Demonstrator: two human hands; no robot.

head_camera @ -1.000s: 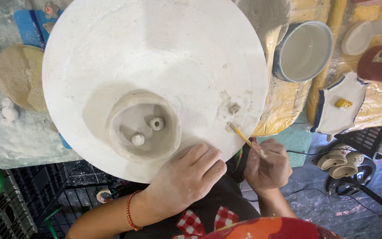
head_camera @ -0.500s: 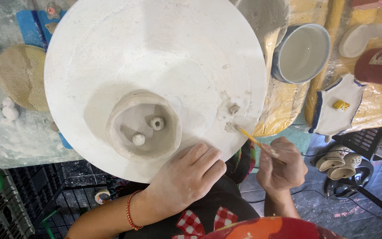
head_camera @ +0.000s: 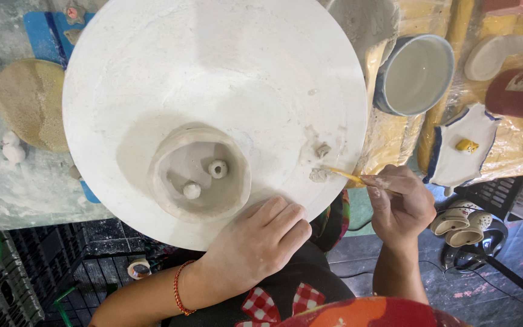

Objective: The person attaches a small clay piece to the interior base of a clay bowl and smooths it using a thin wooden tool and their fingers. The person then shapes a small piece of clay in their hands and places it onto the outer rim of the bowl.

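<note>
On our lap-side edge of the round white plaster board [head_camera: 213, 72] we list the following.

Left hand [head_camera: 255, 242]: palm down, fingers curled loosely together over the board's near rim, holding nothing we can see; a red cord bracelet [head_camera: 178, 297] rings the wrist.

Right hand [head_camera: 398, 203]: off the board's right edge, fingers pinched narrowly on a thin yellow stick tool [head_camera: 346, 176], whose tip meets a small grey clay lump [head_camera: 318, 175] on the board. A second small lump [head_camera: 322, 149] lies just above it.

Clay cup form [head_camera: 200, 172]: grey, matte, thick-walled, roughly round, mouth towards us, standing on the board just beyond the left hand's fingertips. Two small clay balls [head_camera: 217, 168] lie inside it.

Board surface: chalky, dusty, faintly smeared grey around the cup.

Surroundings: a blue-and-white glazed cup [head_camera: 416, 75] to the right; a white dish with blue rim [head_camera: 458, 160] bearing a small yellow piece; a flat tan disc [head_camera: 28, 112] at left on a clay-smeared worktop.

Poorly seen: the tool's rear end is hidden in the right fist; the pale items below the right hand are possibly small ceramic pieces, though we cannot be sure.
</note>
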